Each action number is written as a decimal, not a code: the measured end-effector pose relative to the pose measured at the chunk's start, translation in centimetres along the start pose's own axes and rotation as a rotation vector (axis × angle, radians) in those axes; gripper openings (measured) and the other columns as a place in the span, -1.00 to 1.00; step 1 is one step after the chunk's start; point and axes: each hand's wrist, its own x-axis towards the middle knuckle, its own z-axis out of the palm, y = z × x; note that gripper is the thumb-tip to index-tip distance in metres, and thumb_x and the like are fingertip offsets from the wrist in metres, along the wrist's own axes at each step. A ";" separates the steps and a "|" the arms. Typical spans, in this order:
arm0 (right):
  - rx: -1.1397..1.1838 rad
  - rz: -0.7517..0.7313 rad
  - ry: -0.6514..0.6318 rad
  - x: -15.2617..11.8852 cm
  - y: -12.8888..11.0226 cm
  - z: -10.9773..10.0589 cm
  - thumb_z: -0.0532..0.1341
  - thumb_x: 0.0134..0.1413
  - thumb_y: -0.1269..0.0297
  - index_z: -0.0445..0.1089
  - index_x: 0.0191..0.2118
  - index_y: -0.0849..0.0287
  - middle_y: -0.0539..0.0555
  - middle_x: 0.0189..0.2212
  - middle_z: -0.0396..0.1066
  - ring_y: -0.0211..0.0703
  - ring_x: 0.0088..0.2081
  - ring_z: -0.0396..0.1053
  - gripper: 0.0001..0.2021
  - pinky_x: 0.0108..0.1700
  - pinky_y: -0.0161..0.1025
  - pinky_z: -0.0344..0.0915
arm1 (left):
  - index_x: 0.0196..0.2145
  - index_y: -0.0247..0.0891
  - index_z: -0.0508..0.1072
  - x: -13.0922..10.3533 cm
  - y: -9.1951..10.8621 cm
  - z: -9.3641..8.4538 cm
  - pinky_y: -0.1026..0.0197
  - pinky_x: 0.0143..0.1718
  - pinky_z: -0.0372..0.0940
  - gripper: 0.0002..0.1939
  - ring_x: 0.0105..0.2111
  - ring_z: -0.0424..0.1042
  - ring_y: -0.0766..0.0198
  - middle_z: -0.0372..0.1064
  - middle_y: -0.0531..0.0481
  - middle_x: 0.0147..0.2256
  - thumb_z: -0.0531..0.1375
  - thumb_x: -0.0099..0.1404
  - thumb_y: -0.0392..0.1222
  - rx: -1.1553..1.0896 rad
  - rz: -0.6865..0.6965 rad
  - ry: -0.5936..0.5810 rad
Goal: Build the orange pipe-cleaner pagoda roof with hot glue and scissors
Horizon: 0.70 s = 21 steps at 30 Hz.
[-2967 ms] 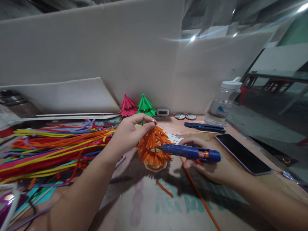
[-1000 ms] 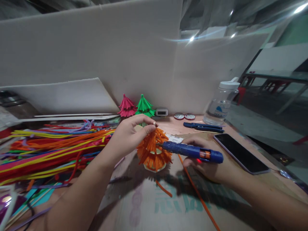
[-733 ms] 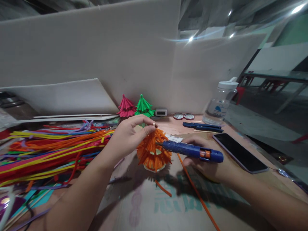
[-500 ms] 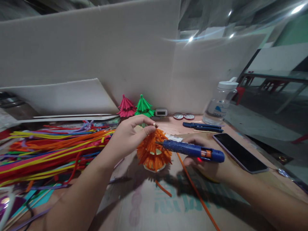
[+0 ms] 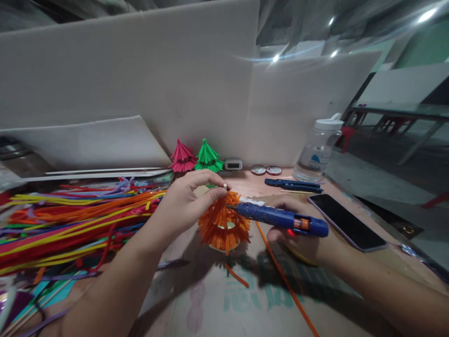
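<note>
Between the thumb and index finger of my left hand (image 5: 189, 201) is the pale stick tip at the top of a small orange pipe-cleaner tree (image 5: 224, 238). The tree has two fringed tiers, with a pale round base under the lower one. My right hand (image 5: 312, 248) is wrapped round a blue hot glue gun (image 5: 270, 215), its red light lit. The gun lies nearly level, its nozzle at the upper tier; whether it touches is too small to tell. A long orange pipe cleaner (image 5: 286, 278) runs below the right hand, and a short orange piece (image 5: 236, 275) lies before the tree.
A pile of coloured pipe cleaners (image 5: 77, 220) covers the left side. Pink (image 5: 182, 157) and green (image 5: 208, 157) trees stand at the back. A dark blue tool (image 5: 294, 185), a water bottle (image 5: 317, 152) and a phone (image 5: 345, 222) are on the right.
The whole view has shifted slightly. Both hands keep their holds, and the glue gun's nozzle stays at the orange tree's upper tier.
</note>
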 end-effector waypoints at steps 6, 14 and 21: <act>-0.015 -0.035 0.028 -0.1 0.4 -0.1 0.29 -0.06 -0.29 0.42 -0.29 0.08 0.11 -0.37 0.57 0.07 -0.15 0.52 -0.51 -0.22 -0.17 0.42 | -0.32 -0.22 0.52 -0.1 0.2 -0.1 0.28 -0.15 0.27 -0.88 -0.25 0.45 0.31 0.51 0.05 -0.28 0.21 0.35 -0.17 0.019 0.008 -0.005; 0.042 -0.039 0.023 -0.1 0.8 -0.2 0.26 -0.01 -0.28 0.39 -0.27 0.08 0.10 -0.41 0.57 -0.07 -0.40 0.50 -0.52 -0.39 -0.23 0.35 | -0.32 -0.23 0.52 -0.1 0.2 -0.1 0.24 -0.12 0.27 -0.87 -0.23 0.45 0.26 0.51 0.02 -0.28 0.21 0.34 -0.15 0.017 0.005 -0.013; 0.104 -0.055 0.018 -0.2 0.2 -0.1 0.31 0.01 -0.19 0.35 -0.25 0.08 0.00 -0.52 0.50 -0.17 -0.53 0.43 -0.57 -0.44 -0.27 0.31 | -0.31 -0.22 0.52 -0.2 0.2 -0.1 0.24 -0.11 0.28 -0.91 -0.21 0.46 0.27 0.50 0.03 -0.27 0.24 0.33 -0.18 -0.003 0.040 -0.002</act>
